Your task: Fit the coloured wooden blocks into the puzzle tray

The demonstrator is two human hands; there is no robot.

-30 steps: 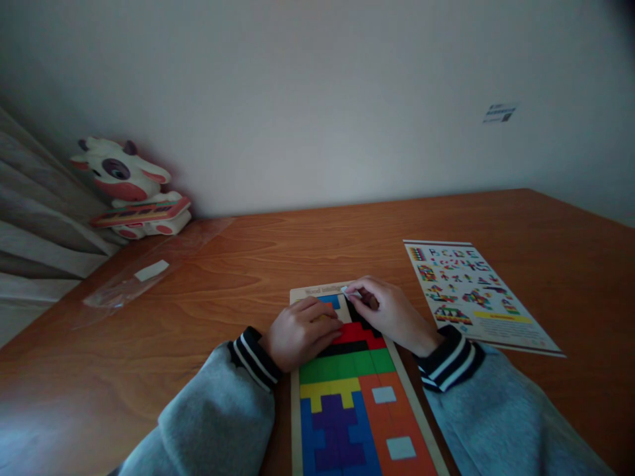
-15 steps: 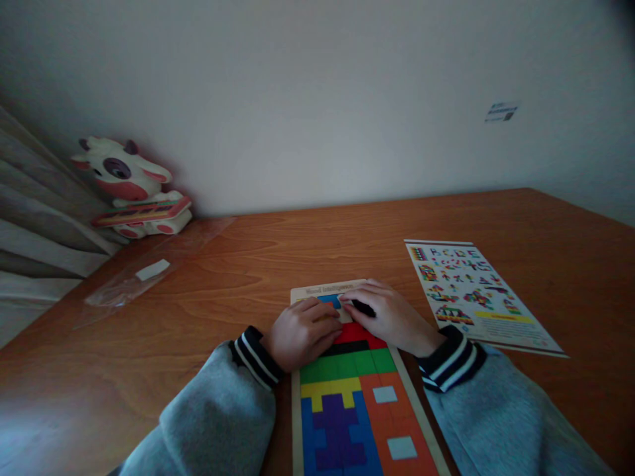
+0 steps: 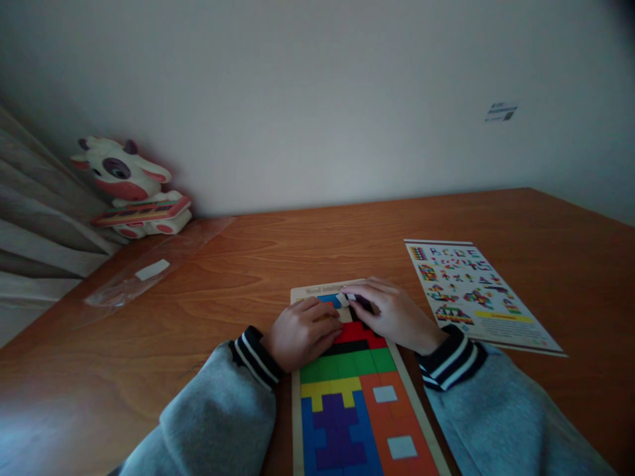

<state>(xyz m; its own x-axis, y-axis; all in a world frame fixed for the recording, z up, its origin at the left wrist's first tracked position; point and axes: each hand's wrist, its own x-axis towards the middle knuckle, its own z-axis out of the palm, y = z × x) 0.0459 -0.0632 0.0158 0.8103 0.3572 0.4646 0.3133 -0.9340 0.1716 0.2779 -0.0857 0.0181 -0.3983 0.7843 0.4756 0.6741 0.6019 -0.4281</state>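
At the lower centre of the frame, a long puzzle board with a pale wooden rim [image 3: 297,430] and flat multicoloured pieces is being supported by an orange-brown wood-grain table [image 3: 258,258]. Over the left side of its far part, the bare left hand [image 3: 302,334] is being rested palm down. Its fingers are being held side by side and loosely bent, and nothing is being seen in their grasp; what is being covered beneath them cannot be told. Just right of centre, near the board's far end, a small, flat white piece [image 3: 342,300] is being met by the fingertips of the bare right hand [image 3: 389,314]. Thumb and forefinger are being held nearly together, only a narrow gap being left; whether the piece is being pinched or merely nudged cannot be told.

The likeliest mishap is being invited by that slight fingertip contact: if one edge were being pressed harder than the other, the piece could be tipped aslant or dropped. The black and red pieces near the right hand are being partly overhung, so they could be jogged loose by a brushing knuckle. Should weight be being leaned sideways through the left hand, the whole board could be skewed on the table.
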